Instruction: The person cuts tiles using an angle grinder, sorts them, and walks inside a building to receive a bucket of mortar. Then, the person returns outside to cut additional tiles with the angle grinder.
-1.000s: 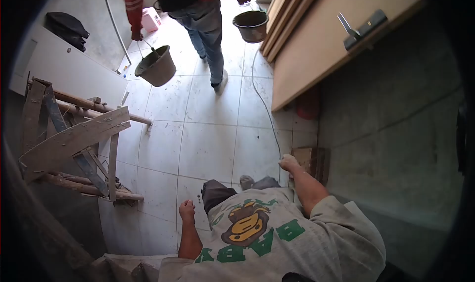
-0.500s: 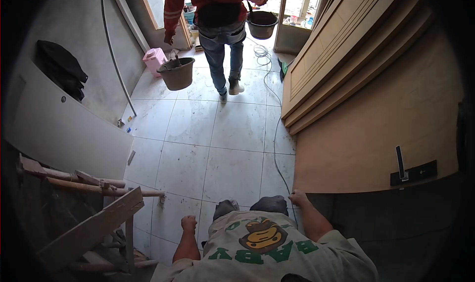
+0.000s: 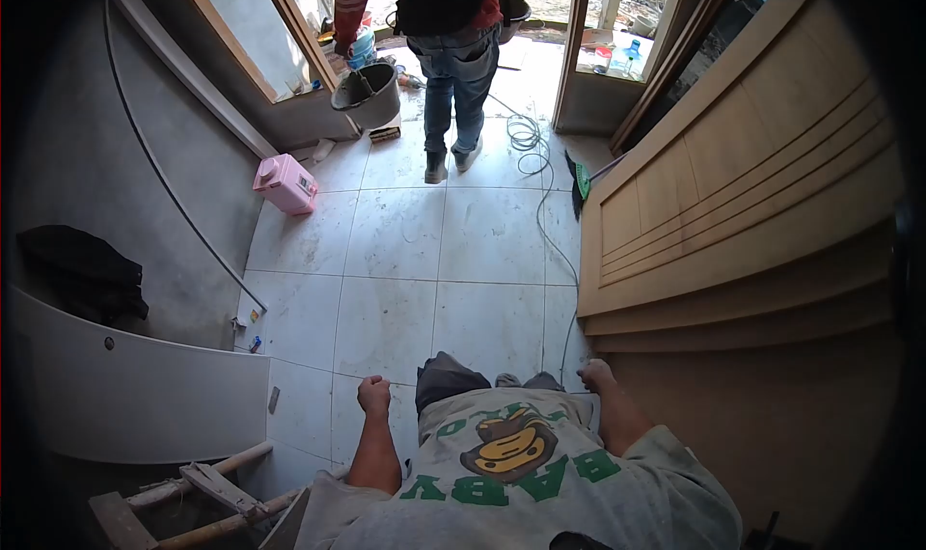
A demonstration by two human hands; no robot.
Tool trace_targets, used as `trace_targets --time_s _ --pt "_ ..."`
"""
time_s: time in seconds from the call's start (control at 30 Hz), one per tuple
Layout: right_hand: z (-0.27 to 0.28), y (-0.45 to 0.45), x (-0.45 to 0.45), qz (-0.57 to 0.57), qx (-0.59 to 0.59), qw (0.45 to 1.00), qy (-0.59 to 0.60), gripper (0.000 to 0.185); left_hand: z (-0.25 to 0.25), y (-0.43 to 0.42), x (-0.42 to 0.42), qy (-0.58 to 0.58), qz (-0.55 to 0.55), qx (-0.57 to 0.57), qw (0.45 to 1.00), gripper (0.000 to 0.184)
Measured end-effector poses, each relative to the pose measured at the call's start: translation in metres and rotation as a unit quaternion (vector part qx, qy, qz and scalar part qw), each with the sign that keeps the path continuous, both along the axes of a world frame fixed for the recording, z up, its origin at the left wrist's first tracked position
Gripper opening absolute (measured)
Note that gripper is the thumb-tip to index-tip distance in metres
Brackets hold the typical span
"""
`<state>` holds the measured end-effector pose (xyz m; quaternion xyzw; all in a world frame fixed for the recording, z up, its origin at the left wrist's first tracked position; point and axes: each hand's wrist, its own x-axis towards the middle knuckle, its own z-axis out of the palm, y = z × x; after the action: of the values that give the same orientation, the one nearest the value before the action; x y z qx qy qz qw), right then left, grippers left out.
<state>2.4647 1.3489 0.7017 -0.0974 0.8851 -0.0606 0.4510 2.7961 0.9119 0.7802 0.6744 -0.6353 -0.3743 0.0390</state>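
Observation:
My left hand (image 3: 374,394) hangs beside my body at the left, curled into a loose fist with nothing visible in it. On the other side, my right hand (image 3: 596,374) is closed too, with no object showing, near the lower edge of the wooden door panels (image 3: 733,183). A grey cable (image 3: 555,227) runs along the tiled floor (image 3: 391,236) near that hand. Ahead, a person in a red top and jeans (image 3: 458,87) has a dark bucket (image 3: 370,102) hanging from one hand and a second bucket (image 3: 514,14), partly hidden, on the other side.
A pink container (image 3: 285,184) stands by the left wall, below a leaning rod. A white curved panel (image 3: 145,396) and wooden poles (image 3: 227,521) are at lower left. Beyond the person is an open doorway; a green-and-black item (image 3: 579,183) lies beside the door panels.
The view has moved forward through the room. The person with the buckets has walked up to the doorway. The wooden frame at the left has slid down toward the bottom edge.

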Motion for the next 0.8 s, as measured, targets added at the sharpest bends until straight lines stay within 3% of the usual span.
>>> trace_targets --time_s 0.03,0.07,0.1,0.13,0.17,0.23,0.27,0.3,0.33,0.37,0.4,0.43,0.47,0.5,0.53,0.57,0.6,0.67,0.7,0.77,0.8 --pt "0.062 -0.066 -0.051 -0.166 -0.065 0.983 -0.055 0.037 -0.005 -0.010 -0.021 -0.057 -0.028 -0.031 0.998 0.029" --pt "0.019 -0.099 -0.104 -0.112 -0.162 0.977 0.078 0.028 -0.012 -0.023 -0.038 -0.026 0.038 0.054 0.998 0.029" --pt "0.054 -0.147 -0.149 -0.082 -0.208 0.967 0.122 0.030 -0.023 -0.035 -0.048 0.003 0.100 0.141 0.985 0.029" --pt "0.072 -0.191 -0.192 -0.092 -0.254 0.952 0.145 0.031 -0.044 -0.057 -0.049 -0.177 -0.210 0.121 0.954 0.027" --pt "0.084 -0.228 -0.232 -0.105 -0.300 0.933 0.168 0.032 -0.063 -0.087 -0.059 -0.335 -0.495 0.082 0.798 0.027" --pt "0.111 -0.289 -0.299 -0.127 -0.338 0.915 0.181 0.033 -0.058 -0.129 -0.110 -0.409 -0.600 0.045 0.686 0.023" --pt "0.117 -0.313 -0.326 -0.139 -0.371 0.898 0.191 0.034 -0.127 -0.153 -0.111 -0.411 -0.606 0.040 0.679 0.023" --pt "0.114 -0.333 -0.356 -0.143 -0.370 0.895 0.202 0.034 -0.177 -0.195 -0.127 -0.245 -0.498 0.116 0.824 0.021" --pt "0.097 -0.342 -0.373 -0.196 -0.331 0.908 0.164 0.034 -0.164 -0.259 -0.167 -0.064 -0.351 0.198 0.913 0.021" --pt "0.083 -0.339 -0.382 -0.250 -0.286 0.917 0.121 0.034 -0.181 -0.273 -0.221 -0.062 -0.351 0.210 0.910 0.021" --pt "0.078 -0.333 -0.391 -0.216 -0.214 0.947 0.103 0.034 -0.129 -0.314 -0.280 -0.076 -0.120 0.226 0.964 0.023" --pt "0.072 -0.326 -0.397 -0.185 -0.145 0.968 0.084 0.034 -0.093 -0.344 -0.344 0.017 -0.115 0.222 0.968 0.019" --pt "0.055 -0.316 -0.400 -0.171 -0.111 0.974 0.099 0.025 -0.040 -0.358 -0.420 0.088 0.018 0.206 0.974 0.016" --pt "-0.007 -0.282 -0.401 0.011 -0.060 0.985 0.161 0.022 -0.010 -0.379 -0.490 0.093 0.007 0.153 0.984 0.017" --pt "0.016 -0.280 -0.409 0.132 0.011 0.989 0.059 0.032 0.003 -0.404 -0.547 0.137 -0.027 0.134 0.981 0.023" --pt "0.017 -0.275 -0.416 0.216 0.060 0.975 0.002 0.029 0.023 -0.425 -0.605 0.179 -0.047 0.127 0.974 0.026" --pt "-0.029 -0.252 -0.408 -0.256 0.041 0.960 -0.102 0.023 0.028 -0.449 -0.654 0.212 -0.088 0.111 0.967 0.028" --pt "-0.010 -0.275 -0.435 -0.417 0.125 0.890 -0.134 0.020 0.037 -0.484 -0.731 0.243 -0.120 0.095 0.958 0.031" --pt "-0.018 -0.282 -0.460 -0.410 0.127 0.893 -0.134 0.020 0.047 -0.492 -0.767 0.262 -0.112 0.095 0.954 0.032" --pt "-0.017 -0.301 -0.514 -0.169 -0.068 0.969 -0.169 0.021 0.041 -0.502 -0.825 0.269 -0.079 0.113 0.953 0.032" --pt "-0.025 -0.328 -0.564 -0.152 -0.056 0.977 -0.142 0.021 0.024 -0.507 -0.842 0.257 -0.051 0.130 0.956 0.031"
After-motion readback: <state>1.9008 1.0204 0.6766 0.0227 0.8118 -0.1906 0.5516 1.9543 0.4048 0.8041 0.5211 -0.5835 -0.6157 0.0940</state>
